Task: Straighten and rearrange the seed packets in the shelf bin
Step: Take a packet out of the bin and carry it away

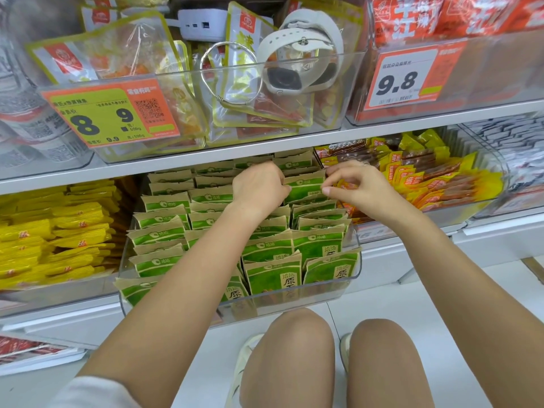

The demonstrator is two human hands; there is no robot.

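Note:
A clear plastic bin (351,278) on the middle shelf is packed with rows of green and tan seed packets (273,278) standing upright. Toward the back of the right-hand row, one seed packet (304,188) stands a little taller than its neighbours. My left hand (259,187) pinches its left edge with curled fingers. My right hand (356,184) pinches its right edge between thumb and forefinger. Both forearms reach over the front rows and hide part of the middle row.
Yellow packets (56,237) fill the bin to the left, and yellow-and-orange snack packets (426,178) fill the bin to the right. The shelf above (223,156) overhangs the back rows and carries a clear bin holding a white watch (297,57) and a bangle (229,75). My knees are below.

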